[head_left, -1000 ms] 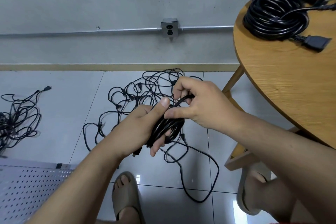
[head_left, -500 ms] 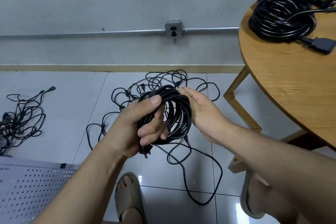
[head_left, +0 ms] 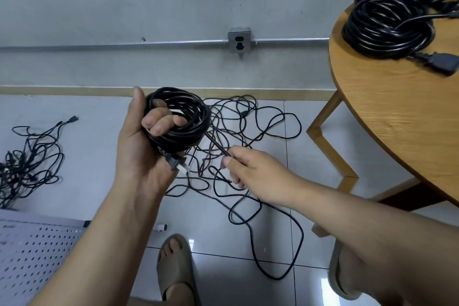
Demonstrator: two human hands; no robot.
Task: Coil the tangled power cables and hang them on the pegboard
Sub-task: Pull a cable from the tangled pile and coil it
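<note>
Clasps the coil (head_left: pixel 191 109) in the left grip (head_left: pixel 135 151). Pinches the loose strand (head_left: pixel 215 143) in the right grip (head_left: pixel 253 176), slanting down-right from the coil. Probably needs carrying up-left next.

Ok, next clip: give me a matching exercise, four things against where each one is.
Things:
1 thin coil
2 loose strand
3 thick coil
4 pegboard

Places:
A on the table
B pinched by the right hand
C lower-left corner of the view
D gripped in the left hand

Pairs: 1-D; 2-B; 3-A; 4-C
</note>
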